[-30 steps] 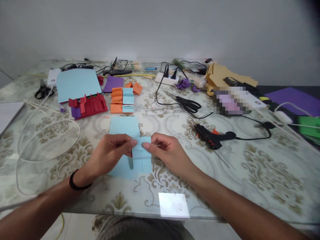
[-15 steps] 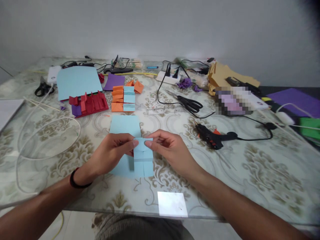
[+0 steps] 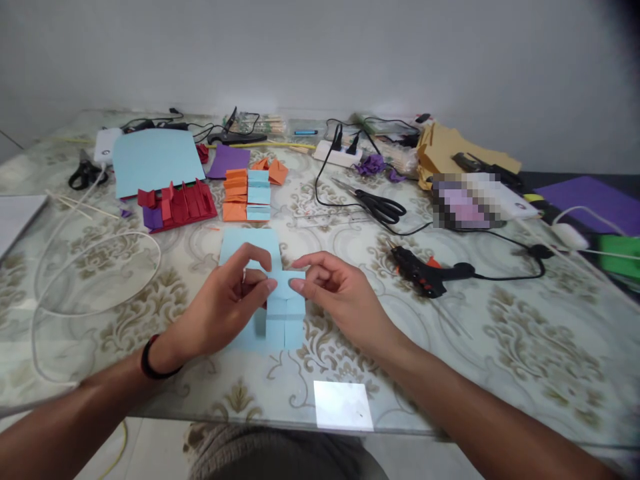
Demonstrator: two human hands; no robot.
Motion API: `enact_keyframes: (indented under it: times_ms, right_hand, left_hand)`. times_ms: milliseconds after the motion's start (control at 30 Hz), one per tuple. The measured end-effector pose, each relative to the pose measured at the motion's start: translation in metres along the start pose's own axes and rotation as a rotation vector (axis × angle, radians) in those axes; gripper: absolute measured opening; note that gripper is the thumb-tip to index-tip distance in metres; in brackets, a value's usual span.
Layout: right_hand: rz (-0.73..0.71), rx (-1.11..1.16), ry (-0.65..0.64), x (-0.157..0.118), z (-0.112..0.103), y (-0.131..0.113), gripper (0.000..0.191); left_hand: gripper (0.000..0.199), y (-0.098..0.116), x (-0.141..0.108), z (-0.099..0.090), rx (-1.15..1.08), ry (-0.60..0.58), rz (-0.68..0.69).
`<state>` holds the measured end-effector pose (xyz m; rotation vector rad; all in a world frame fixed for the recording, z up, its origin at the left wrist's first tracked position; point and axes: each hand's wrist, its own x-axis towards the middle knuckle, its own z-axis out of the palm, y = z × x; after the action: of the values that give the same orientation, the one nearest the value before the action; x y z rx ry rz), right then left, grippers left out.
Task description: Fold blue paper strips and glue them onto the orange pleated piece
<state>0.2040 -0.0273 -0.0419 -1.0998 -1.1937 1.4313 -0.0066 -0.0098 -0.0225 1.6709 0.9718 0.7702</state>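
Observation:
A folded light blue paper piece point(image 3: 286, 320) is held upright over a flat light blue sheet point(image 3: 250, 247) near the table's front. My left hand point(image 3: 227, 297) has its thumb on the folded paper's upper left side, with the index finger arched away from it. On the right side, my right hand point(image 3: 340, 293) holds the same paper between thumb and fingers. Behind them lie joined orange folded pieces point(image 3: 235, 193) and blue folded pieces point(image 3: 259, 195), beside a red folded-paper strip point(image 3: 187, 205).
A glue gun point(image 3: 425, 270) with a black cord lies to the right, and black-handled scissors point(image 3: 380, 205) are behind it. A white power strip point(image 3: 337, 155) stands at the back. White cable loops point(image 3: 160, 257) cross the left side.
My left index finger has lifted and arched off the folded paper's top edge. My right fingers have loosened and shifted slightly up, and the paper's top fold looks wider.

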Motion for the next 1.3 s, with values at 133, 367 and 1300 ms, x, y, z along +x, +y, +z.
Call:
enact_keyframes:
  times_ms: [133,367,1300]
  right_hand:
    - [-0.018,-0.013,0.014,-0.002,0.001,-0.003,0.036]
    - [-0.028,-0.004,0.036,-0.003,0.004,-0.007,0.037]
    - [0.077,-0.21,-0.128,-0.007,0.001,-0.006,0.048]
  left_hand:
    - [0.018,0.007,0.0,-0.003,0.181,-0.035,0.046]
    - [0.013,0.01,0.002,-0.001,0.055,-0.04,-0.062]
    - [0.044,0.005,0.009,-0.005,0.195,-0.078,-0.143]
